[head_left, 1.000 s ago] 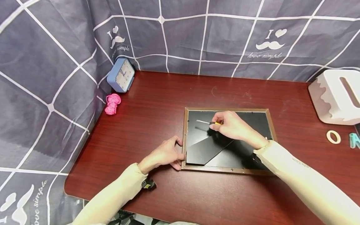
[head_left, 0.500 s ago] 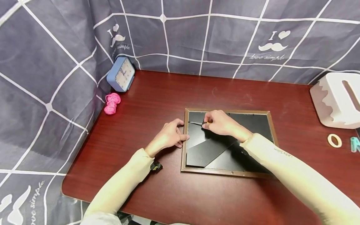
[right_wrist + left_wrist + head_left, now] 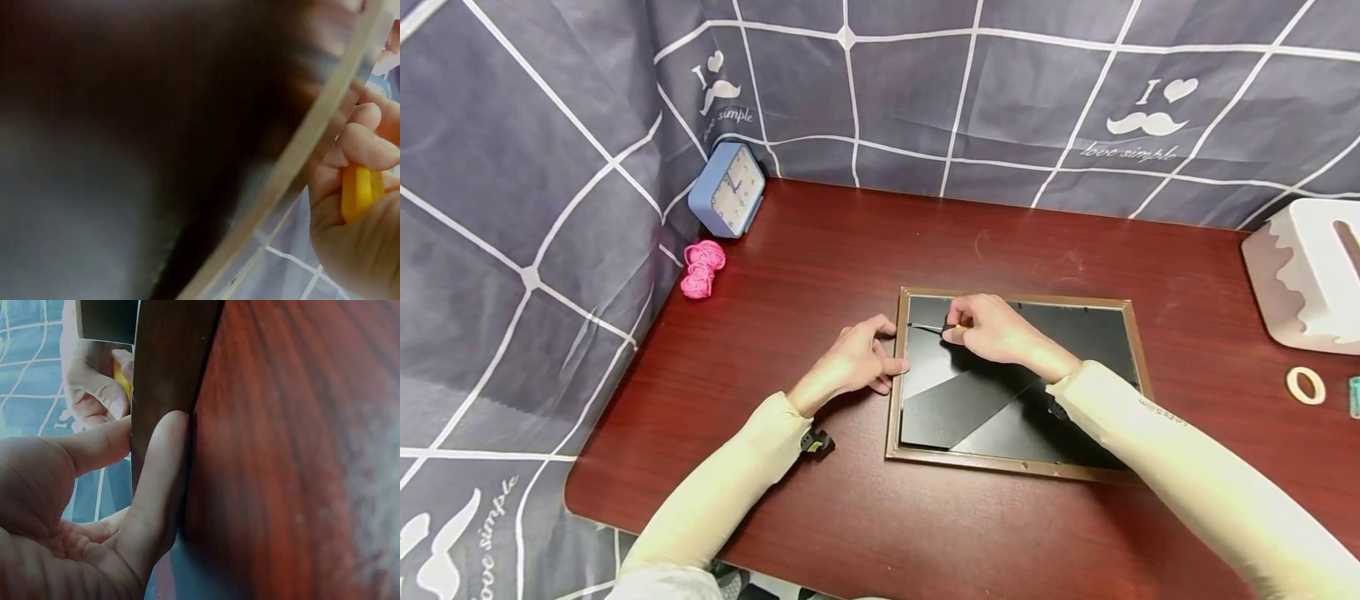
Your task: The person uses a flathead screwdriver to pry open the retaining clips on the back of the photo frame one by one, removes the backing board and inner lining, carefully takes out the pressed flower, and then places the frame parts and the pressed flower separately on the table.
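Note:
A picture frame (image 3: 970,462) lies face down on the table, its black backing board (image 3: 1082,342) uppermost. A stand leg (image 3: 951,412) slants across the board. My left hand (image 3: 853,358) holds the frame's left side, thumb over the rim and fingers along the outer edge. In my right hand (image 3: 996,329) a small screwdriver (image 3: 929,328) is pinched by its yellow and black handle. Its thin metal shaft points left, with the tip at the frame's inner left edge, by a small dark tab. The yellow handle (image 3: 359,194) also shows in the right wrist view.
A blue clock (image 3: 727,190) and pink yarn (image 3: 702,269) stand at the table's back left. To the right are a white tissue box (image 3: 1303,275), a cream ring (image 3: 1306,386) and a teal piece (image 3: 1354,397). A grey checked cloth (image 3: 1022,100) hangs behind.
My right hand has brought the screwdriver left and down to the frame's left edge, then stayed there. My left hand has slid up along the left side, its thumb now over the rim.

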A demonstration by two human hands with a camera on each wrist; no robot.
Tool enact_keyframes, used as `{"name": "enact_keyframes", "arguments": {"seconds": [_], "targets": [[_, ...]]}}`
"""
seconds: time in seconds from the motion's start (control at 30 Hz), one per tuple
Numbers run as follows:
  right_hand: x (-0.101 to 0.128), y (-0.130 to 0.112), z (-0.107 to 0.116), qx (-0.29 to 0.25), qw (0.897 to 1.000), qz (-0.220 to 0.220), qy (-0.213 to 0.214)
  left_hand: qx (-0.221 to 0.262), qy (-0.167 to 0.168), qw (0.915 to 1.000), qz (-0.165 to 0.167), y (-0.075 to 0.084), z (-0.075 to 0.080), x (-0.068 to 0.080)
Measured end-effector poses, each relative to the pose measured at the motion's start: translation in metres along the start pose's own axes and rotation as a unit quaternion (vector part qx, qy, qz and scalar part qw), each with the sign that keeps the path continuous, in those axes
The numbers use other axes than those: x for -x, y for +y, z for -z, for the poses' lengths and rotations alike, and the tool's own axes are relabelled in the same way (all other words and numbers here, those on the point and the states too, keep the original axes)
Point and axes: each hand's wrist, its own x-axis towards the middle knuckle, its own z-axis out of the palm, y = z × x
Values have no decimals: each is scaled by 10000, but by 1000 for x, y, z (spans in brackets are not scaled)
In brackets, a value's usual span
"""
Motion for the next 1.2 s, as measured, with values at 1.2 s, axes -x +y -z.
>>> {"name": "enact_keyframes", "arguments": {"seconds": [1.2], "targets": [[-1, 11, -5, -752, 9970, -160, -77, 128, -235, 9996, -64, 1, 5, 0]]}}
